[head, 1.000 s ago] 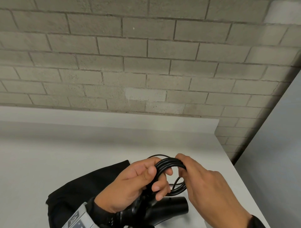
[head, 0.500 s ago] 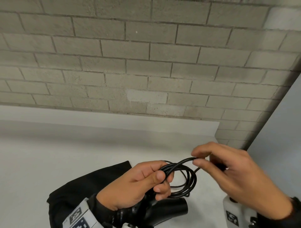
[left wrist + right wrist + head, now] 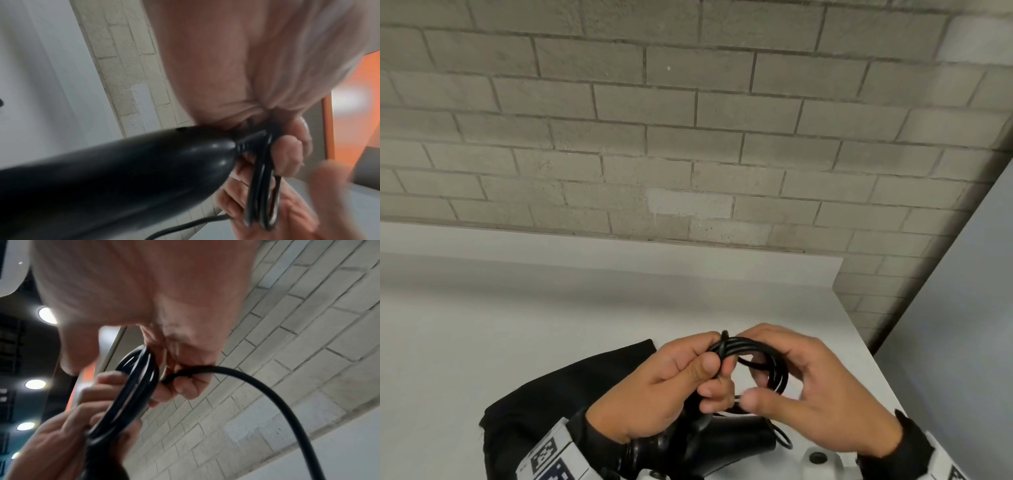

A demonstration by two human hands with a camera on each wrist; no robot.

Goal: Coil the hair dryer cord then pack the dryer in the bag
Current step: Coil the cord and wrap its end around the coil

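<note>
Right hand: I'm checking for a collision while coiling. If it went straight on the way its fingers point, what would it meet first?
Probably the left hand: the right hand points leftward at it, with only the coiled black cord they both hold between them. Depth is unclear.

The tabletop (image 3: pixel 551 325) lies open to the left and ahead, bounded behind by the brick wall (image 3: pixel 688 137).
</note>
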